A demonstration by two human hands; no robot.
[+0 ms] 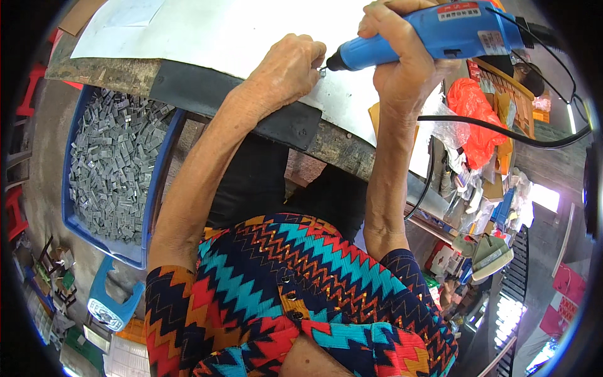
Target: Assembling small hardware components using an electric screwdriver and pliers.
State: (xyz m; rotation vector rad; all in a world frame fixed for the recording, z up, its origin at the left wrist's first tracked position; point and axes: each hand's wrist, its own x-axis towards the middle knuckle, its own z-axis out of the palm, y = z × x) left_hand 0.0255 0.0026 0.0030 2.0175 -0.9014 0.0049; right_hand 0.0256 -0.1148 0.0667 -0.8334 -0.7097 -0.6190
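My right hand (405, 56) is wrapped round a blue electric screwdriver (433, 38) that lies nearly level, its black nose pointing left. At that nose my left hand (289, 69) is closed, the fingertips pinched on a small metal piece (323, 72). The tip of the screwdriver meets or almost meets this piece; the fingers hide most of it. Both hands work just above a white sheet (207, 31) that covers the worktable. Under my left wrist, a black pad (195, 88) lies along the table's near edge.
Left of the table stands a blue tray (70, 157) heaped with small grey metal parts (119, 163). A black cable (490, 125) crosses on the right. Beyond it are a red plastic bag (471, 113) and cluttered goods. A blue stool (110, 295) stands at lower left.
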